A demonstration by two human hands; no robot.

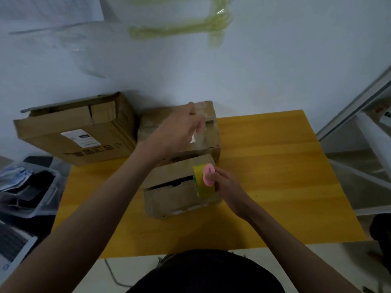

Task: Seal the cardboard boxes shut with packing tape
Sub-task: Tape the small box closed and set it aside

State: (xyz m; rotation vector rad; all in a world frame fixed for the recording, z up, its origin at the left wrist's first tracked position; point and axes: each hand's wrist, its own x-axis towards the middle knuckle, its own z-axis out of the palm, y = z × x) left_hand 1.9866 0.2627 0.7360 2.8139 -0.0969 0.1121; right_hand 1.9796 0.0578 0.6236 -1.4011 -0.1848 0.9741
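Observation:
A small cardboard box sits at the middle of the yellow table, its top flaps slightly apart. My right hand grips a roll of yellowish packing tape with a pink core at the box's right top edge. My left hand is raised above a second box behind it and pinches the free end of a clear tape strip pulled out from the roll. A bigger box with a white label stands at the back left, flaps partly open.
A clear plastic bin with dark and light items stands on the floor to the left. A white wall with taped plastic sheets rises behind the table. A metal frame stands at the right. A white surface with a cable lies below the table's near edge.

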